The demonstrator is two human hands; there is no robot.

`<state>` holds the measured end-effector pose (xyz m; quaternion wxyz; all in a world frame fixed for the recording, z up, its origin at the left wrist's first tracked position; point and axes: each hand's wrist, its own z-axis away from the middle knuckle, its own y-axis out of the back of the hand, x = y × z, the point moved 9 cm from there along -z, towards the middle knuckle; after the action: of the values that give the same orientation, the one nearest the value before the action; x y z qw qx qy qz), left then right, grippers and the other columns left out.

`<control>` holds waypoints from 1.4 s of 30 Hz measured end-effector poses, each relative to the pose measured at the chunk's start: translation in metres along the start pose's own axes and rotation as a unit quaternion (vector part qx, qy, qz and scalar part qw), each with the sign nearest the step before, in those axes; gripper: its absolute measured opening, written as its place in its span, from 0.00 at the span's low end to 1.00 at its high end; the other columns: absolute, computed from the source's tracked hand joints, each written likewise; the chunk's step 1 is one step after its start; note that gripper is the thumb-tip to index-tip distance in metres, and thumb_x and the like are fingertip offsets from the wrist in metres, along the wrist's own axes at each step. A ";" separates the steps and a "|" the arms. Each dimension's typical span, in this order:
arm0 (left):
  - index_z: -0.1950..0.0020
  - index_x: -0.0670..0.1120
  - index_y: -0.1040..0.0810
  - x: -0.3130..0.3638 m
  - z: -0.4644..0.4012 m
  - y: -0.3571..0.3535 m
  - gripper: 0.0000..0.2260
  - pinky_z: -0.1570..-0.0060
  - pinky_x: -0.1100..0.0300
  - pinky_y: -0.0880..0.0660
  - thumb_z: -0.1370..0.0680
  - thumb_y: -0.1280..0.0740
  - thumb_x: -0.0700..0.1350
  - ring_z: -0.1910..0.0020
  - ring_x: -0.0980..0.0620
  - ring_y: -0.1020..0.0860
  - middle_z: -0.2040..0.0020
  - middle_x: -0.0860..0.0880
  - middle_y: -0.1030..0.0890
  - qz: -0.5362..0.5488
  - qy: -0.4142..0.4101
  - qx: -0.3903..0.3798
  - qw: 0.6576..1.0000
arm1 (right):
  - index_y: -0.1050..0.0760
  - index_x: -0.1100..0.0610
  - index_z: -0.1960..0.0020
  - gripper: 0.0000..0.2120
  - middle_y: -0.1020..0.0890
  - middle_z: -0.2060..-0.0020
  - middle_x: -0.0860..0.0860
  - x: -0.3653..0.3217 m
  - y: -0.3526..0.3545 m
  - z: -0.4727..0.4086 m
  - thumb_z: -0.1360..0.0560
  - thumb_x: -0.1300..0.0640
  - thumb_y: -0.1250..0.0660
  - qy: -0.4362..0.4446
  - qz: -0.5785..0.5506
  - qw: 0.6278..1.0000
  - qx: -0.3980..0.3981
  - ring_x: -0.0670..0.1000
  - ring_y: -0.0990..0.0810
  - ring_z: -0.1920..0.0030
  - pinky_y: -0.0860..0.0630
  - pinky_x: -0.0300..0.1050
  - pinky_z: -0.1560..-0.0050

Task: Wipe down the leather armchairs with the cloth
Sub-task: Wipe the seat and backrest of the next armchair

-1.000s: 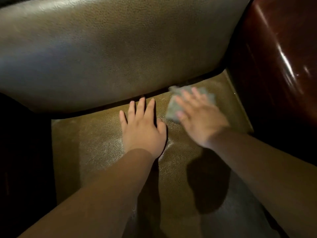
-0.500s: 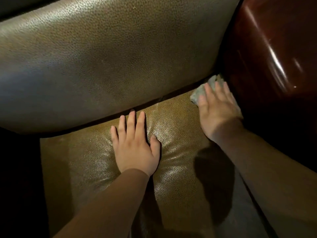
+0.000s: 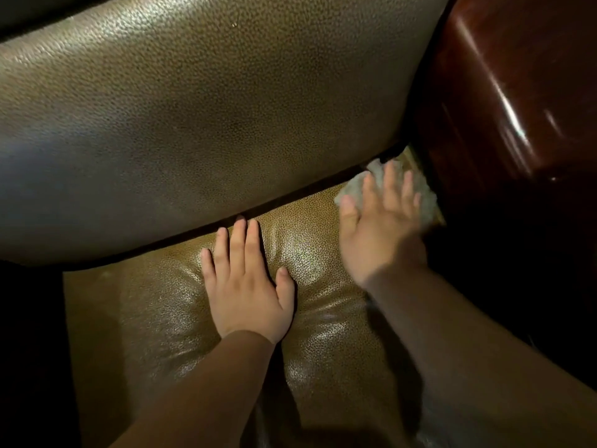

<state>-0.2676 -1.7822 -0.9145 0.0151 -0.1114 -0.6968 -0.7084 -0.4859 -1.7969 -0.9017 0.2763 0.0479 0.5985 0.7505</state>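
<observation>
I look down on an olive-brown leather armchair. Its seat cushion (image 3: 155,318) fills the lower half and its backrest (image 3: 210,118) the upper half. My left hand (image 3: 248,286) lies flat on the middle of the cushion, fingers straight and pointing at the backrest seam. My right hand (image 3: 381,231) presses a grey cloth (image 3: 355,185) onto the cushion's back right corner with spread, straight fingers. Most of the cloth is hidden under the hand; its edges show by the fingertips and at the right.
A glossy dark red-brown armrest (image 3: 510,92) rises at the right, touching the cloth's corner. A dark gap (image 3: 290,198) runs between cushion and backrest. The left side and lower right are in deep shadow.
My right hand slid the cloth from the cushion's back middle right into the corner by the armrest and has stayed there. My left hand stayed flat on the cushion. The camera moved closer.
</observation>
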 end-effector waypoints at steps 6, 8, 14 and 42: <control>0.16 0.43 0.39 -0.003 0.001 -0.004 0.33 0.18 0.37 0.49 0.19 0.46 0.56 0.16 0.42 0.44 0.17 0.44 0.37 0.000 0.011 0.004 1.000 | 0.36 0.48 0.19 0.30 0.35 0.19 0.51 -0.086 -0.034 0.047 0.17 0.42 0.56 0.310 0.042 0.947 -0.071 0.57 0.44 0.18 0.47 0.57 0.19; 0.17 0.43 0.38 0.000 0.000 -0.001 0.34 0.18 0.37 0.50 0.21 0.44 0.56 0.16 0.41 0.43 0.17 0.44 0.36 0.006 -0.001 0.006 1.000 | 0.28 0.52 0.24 0.30 0.27 0.24 0.55 -0.046 -0.017 0.008 0.17 0.43 0.56 0.245 0.073 0.967 -0.008 0.64 0.36 0.21 0.43 0.64 0.22; 0.16 0.46 0.37 -0.001 0.000 0.000 0.35 0.19 0.37 0.50 0.22 0.44 0.58 0.17 0.40 0.42 0.17 0.43 0.36 0.006 -0.001 0.001 1.000 | 0.37 0.59 0.18 0.42 0.45 0.17 0.60 0.010 0.006 -0.008 0.20 0.34 0.63 -0.014 -0.025 0.998 0.064 0.61 0.50 0.17 0.57 0.53 0.19; 0.17 0.49 0.35 0.002 0.002 0.002 0.33 0.18 0.38 0.50 0.21 0.45 0.60 0.17 0.39 0.42 0.17 0.43 0.36 0.003 -0.011 0.013 1.000 | 0.53 0.55 0.15 0.42 0.58 0.16 0.61 0.055 -0.006 0.075 0.21 0.35 0.76 0.016 0.030 0.999 -0.024 0.60 0.63 0.17 0.50 0.63 0.18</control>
<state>-0.2687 -1.7803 -0.9120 0.0113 -0.1213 -0.7055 -0.6982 -0.5000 -1.7048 -0.9010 0.2453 0.0468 0.5830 0.7731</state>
